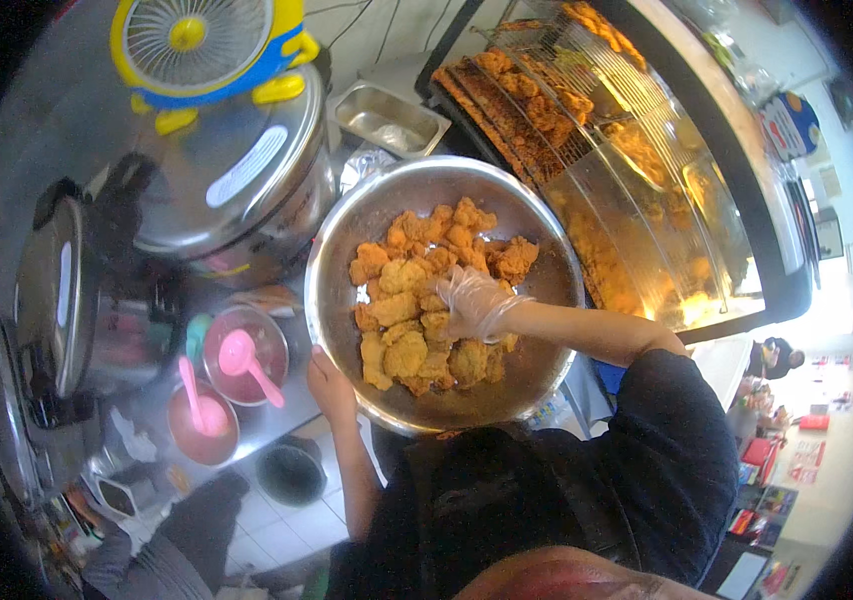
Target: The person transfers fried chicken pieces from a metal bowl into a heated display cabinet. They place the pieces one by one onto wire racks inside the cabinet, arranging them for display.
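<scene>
A wide stainless steel bowl sits before me, holding a heap of fried chicken pieces. The pieces at the far side are deeper orange; the nearer ones are paler yellow. My left hand is bare and holds the bowl's rim at the near left. Inside the bowl, my right hand wears a clear plastic glove and reaches into the middle of the heap. Its fingertips are hidden among the pieces, so whether it grips one is unclear.
A lit warming cabinet with fried chicken on racks stands right of the bowl. Beyond lies a metal pan. Large lidded pots, a yellow-blue fan and bowls with pink scoops are leftward. Another person's sleeve shows lower left.
</scene>
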A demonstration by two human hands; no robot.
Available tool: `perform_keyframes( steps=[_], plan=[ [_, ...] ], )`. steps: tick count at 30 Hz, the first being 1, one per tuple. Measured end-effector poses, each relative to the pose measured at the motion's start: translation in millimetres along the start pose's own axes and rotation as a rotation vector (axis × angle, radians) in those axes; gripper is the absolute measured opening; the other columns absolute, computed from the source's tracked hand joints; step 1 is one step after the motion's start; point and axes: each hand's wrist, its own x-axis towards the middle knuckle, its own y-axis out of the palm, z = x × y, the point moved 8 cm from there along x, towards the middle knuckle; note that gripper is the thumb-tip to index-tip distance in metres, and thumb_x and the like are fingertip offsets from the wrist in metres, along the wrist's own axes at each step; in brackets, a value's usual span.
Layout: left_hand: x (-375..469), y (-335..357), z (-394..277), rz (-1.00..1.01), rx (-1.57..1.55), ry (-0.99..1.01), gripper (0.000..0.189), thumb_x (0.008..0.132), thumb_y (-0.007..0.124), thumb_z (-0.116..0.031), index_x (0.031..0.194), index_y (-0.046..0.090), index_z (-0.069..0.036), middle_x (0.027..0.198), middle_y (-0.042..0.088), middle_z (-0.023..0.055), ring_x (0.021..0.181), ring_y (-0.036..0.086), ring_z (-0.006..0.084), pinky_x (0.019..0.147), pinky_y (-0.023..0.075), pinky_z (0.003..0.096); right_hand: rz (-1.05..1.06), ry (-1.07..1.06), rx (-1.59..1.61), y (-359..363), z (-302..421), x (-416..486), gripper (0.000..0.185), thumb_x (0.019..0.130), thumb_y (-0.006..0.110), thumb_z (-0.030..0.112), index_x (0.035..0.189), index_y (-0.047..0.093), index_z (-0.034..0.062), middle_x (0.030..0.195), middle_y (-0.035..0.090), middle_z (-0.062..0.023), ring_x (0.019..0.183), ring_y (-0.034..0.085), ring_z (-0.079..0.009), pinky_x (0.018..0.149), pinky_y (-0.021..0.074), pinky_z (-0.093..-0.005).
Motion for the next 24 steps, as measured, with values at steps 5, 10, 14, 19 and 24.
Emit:
perform_keyframes(
  steps=[5,10,14,19,24],
  plan=[
    [4,10,1,-0.008,-0.005,0.054,0.058,0.114,0.038,-0.039,0.111,0.065,0.013,0.106,0.07,0.0314,0.099,0.063,0.047,0.09,0.047,0.0492,0.093,0.088,0.033,9,4,-16,0.072,0.087,0.078,0.042,0.147,0.053,0.0105,0.11,0.069,-0.0252,0.106,0.068,-0.0415,0.091,0.0544,-0.0522],
    [-1,-5,-9,-0.032,-0.029,0.061,0.057,0.114,0.037,-0.036,0.107,0.065,0.013,0.1,0.07,0.03,0.091,0.064,0.0447,0.085,0.0477,0.0493,0.085,0.159,0.511,-11,-22,-6,0.073,0.086,0.079,0.04,0.147,0.053,0.0107,0.119,0.071,-0.0217,0.109,0.071,-0.0323,0.089,0.0571,-0.048],
    [3,13,-2,0.003,-0.056,0.1,0.056,0.114,0.038,-0.036,0.103,0.065,0.012,0.093,0.07,0.0279,0.084,0.063,0.0412,0.082,0.048,0.0476,-0.158,0.158,1.32,-8,-98,9,0.068,0.089,0.079,0.039,0.145,0.054,0.0086,0.13,0.069,-0.0179,0.108,0.072,-0.0277,0.089,0.0602,-0.0449],
    [-2,-7,-9,-0.014,-0.102,0.069,0.054,0.114,0.038,-0.035,0.102,0.065,0.011,0.092,0.07,0.0246,0.082,0.064,0.034,0.08,0.0486,0.0454,-0.492,-0.144,2.146,-190,-133,-10,0.083,0.087,0.085,0.036,0.153,0.042,0.0103,0.142,0.058,-0.0175,0.127,0.063,-0.0357,0.108,0.0552,-0.0529],
    [-8,20,-29,0.058,-0.111,0.093,0.053,0.115,0.037,-0.034,0.102,0.065,0.01,0.092,0.071,0.0208,0.082,0.064,0.0309,0.08,0.0492,0.0439,-1.158,-0.172,1.983,-350,-324,0,0.056,0.099,0.073,0.035,0.14,0.051,0.0045,0.135,0.063,-0.0204,0.117,0.069,-0.0323,0.097,0.0623,-0.048]
  ],
)
